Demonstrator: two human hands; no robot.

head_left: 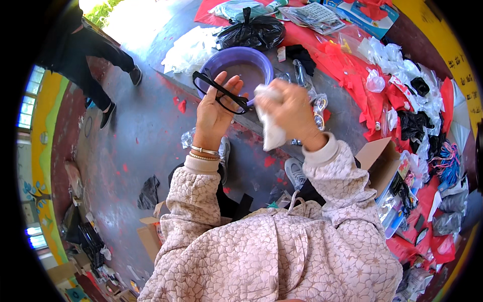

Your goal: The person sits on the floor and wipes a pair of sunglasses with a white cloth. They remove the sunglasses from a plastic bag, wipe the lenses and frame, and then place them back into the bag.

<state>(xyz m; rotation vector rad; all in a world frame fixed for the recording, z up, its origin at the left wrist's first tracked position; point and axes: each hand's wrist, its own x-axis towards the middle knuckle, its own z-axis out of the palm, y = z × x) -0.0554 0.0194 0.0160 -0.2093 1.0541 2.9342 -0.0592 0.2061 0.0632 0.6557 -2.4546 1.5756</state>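
Observation:
My left hand [212, 117] is turned palm up, its thumb and fingers around a pair of black-framed glasses [221, 91]. One temple arm of the glasses sticks out to the left, and the frame slants down to the right. My right hand [294, 108], slightly smeared by motion, is closed on a white cloth [272, 132] that hangs below the fingers. The cloth is close to the right end of the glasses; whether they touch I cannot tell. Just beyond both hands stands a round purple basin [262, 59], partly hidden by the left fingers and the glasses.
Behind the basin lie a tied black plastic bag [251, 33] and white plastic bags [192, 50]. Red sheeting [347, 75] with heaped bags runs along the right. An open cardboard box [377, 153] stands by my right elbow. Another person [90, 50] is at the upper left.

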